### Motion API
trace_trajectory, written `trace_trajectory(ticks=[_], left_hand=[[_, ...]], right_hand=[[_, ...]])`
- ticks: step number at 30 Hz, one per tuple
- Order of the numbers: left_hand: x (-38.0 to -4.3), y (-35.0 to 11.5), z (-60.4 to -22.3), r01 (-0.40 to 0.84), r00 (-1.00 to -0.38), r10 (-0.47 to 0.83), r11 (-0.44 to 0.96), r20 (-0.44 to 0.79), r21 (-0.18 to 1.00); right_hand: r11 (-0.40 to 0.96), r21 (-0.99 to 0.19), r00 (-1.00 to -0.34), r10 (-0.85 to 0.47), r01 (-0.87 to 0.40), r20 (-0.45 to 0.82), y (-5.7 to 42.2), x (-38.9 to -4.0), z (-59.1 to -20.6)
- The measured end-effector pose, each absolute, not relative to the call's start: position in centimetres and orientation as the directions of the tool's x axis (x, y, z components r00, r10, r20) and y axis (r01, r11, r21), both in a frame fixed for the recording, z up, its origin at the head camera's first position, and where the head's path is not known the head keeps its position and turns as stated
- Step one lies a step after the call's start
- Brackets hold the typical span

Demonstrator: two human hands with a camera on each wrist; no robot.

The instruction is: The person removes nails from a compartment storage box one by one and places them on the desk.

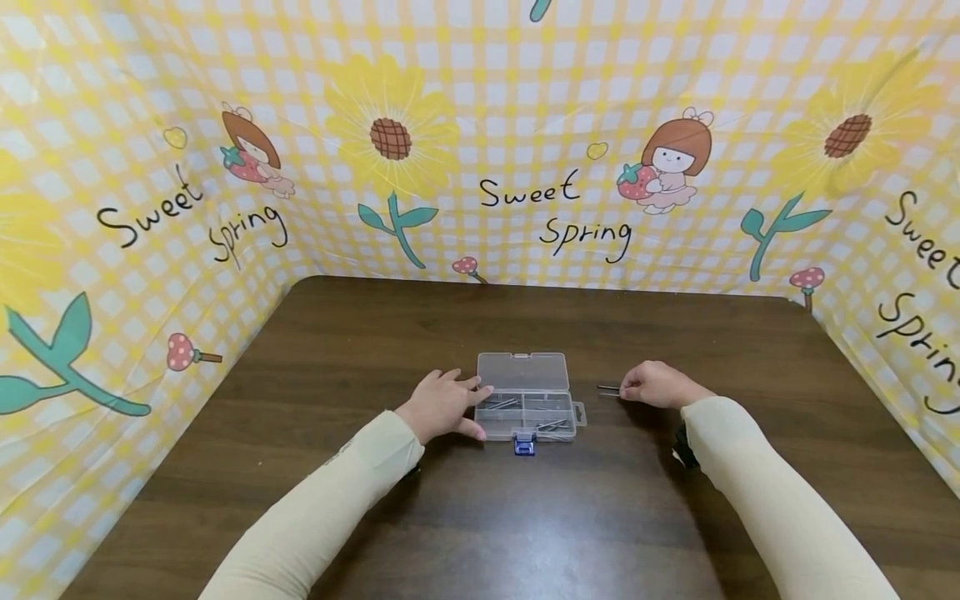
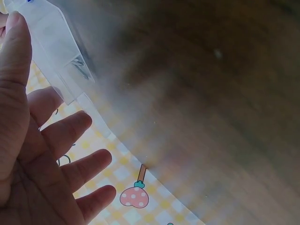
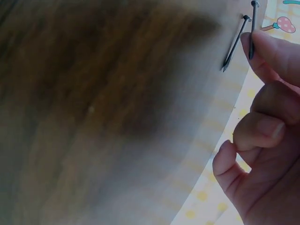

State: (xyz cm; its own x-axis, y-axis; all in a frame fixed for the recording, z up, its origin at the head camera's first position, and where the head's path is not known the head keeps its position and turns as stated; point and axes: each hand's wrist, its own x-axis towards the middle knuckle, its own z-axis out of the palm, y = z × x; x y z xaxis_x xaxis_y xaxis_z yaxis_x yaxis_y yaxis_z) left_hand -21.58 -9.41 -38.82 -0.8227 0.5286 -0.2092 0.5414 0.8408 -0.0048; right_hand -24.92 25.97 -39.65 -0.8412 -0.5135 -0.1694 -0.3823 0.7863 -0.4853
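Observation:
A clear plastic compartment box (image 1: 525,414) lies on the table with its lid (image 1: 523,372) folded back. Metal nails (image 1: 501,404) fill part of a left compartment, and more nails (image 1: 553,426) are in the front right one. My left hand (image 1: 442,407) rests at the box's left side, fingers spread, thumb near the front corner. To the right of the box, my right hand (image 1: 660,386) pinches a nail (image 3: 253,30) between thumb and forefinger. A second nail (image 3: 234,44) lies on the table beside those fingertips.
A blue latch (image 1: 525,445) hangs at the box's front edge, and a clear hanging tab (image 1: 580,414) juts from its right side. The brown wooden table (image 1: 375,325) is bordered by a yellow checked cloth (image 1: 540,275) behind and at both sides.

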Motion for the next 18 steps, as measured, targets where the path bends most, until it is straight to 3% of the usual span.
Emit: trace_trajectory(ticks=[18], left_hand=[[-21.54,-9.37,-38.82,0.559,-0.819,0.539,0.826,-0.2,-0.064]], right_hand=[[0.81,-0.417,-0.843,-0.513,-0.413,-0.161,25.52,-24.68,-39.73]])
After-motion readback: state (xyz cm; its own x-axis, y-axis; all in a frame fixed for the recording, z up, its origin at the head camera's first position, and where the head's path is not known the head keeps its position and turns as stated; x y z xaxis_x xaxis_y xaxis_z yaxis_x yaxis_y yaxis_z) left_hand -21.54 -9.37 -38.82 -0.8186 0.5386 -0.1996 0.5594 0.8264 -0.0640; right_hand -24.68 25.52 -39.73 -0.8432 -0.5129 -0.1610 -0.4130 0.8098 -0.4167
